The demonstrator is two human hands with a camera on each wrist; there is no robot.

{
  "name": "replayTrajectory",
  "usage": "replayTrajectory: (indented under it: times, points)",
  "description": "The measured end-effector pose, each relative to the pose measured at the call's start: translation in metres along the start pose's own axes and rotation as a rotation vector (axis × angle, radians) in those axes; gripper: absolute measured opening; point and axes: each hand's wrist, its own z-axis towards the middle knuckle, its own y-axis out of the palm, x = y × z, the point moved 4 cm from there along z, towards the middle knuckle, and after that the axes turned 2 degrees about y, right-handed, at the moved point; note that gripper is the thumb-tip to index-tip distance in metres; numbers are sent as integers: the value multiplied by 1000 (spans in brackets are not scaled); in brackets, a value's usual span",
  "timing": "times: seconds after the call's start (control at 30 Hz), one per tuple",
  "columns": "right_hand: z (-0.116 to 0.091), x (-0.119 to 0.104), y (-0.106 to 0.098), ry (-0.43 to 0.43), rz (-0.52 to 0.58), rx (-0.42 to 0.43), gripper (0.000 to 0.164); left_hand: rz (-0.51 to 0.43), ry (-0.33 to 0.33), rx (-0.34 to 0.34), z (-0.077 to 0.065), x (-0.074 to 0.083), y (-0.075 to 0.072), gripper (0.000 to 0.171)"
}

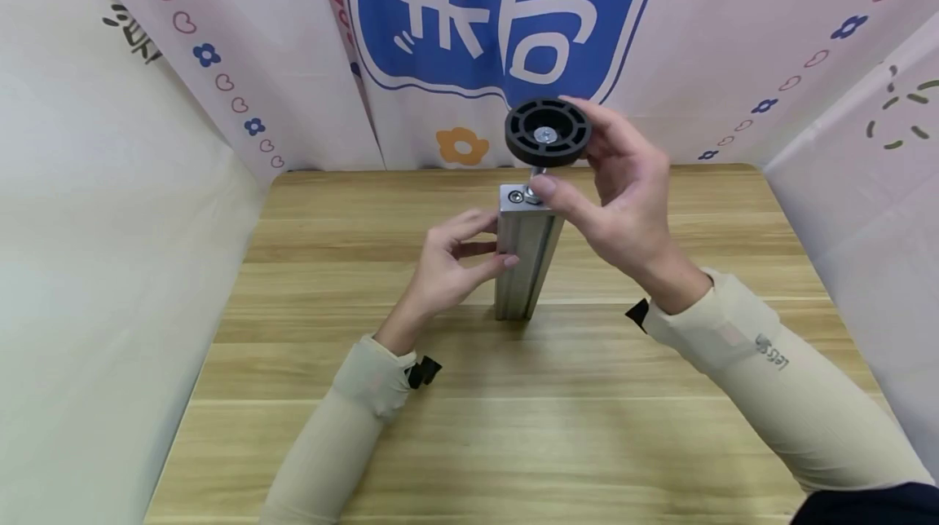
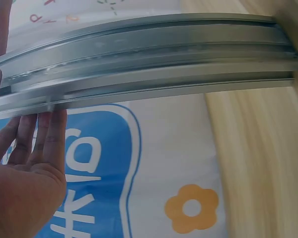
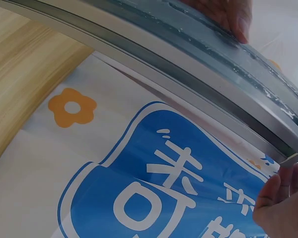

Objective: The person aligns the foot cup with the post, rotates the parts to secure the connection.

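In the head view a silver aluminium profile (image 1: 519, 264) stands upright on the wooden table, with a metal cap on its top end. Above that cap a black round levelling foot (image 1: 546, 156) sits on a threaded stem with a nut. My left hand (image 1: 453, 264) grips the profile's upper part between thumb and fingers. At the top, my right hand (image 1: 627, 195) holds the levelling foot, its thumb by the nut and fingers at the disc's far edge. The left wrist view shows the profile (image 2: 154, 54) lengthwise; in the right wrist view the foot is out of sight.
A wooden table (image 1: 315, 427) spreads beneath both arms. Printed white cloth (image 1: 286, 36) with a blue sign encloses the back and sides. Small black pieces (image 1: 424, 372) stick out from the sleeve cuffs.
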Motion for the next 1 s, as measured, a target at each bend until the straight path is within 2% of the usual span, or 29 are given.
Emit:
replayTrajectory:
  times: [0.13, 0.47, 0.77, 1.0]
  points:
    - [-4, 2, -1, 12, -28, -14, 52, 14, -46, -11, -6, -9, -1, 53]
    - [-11, 6, -9, 13, -43, -7, 46, 23, -125, -44, -20, -31, -3, 51]
    - [-17, 11, -14, 22, -55, -5, 27, 39, -243, -90, -37, -56, -2, 50]
    - [-24, 14, -18, 44, -48, -7, 25, 65, -252, -96, -47, -70, -2, 47]
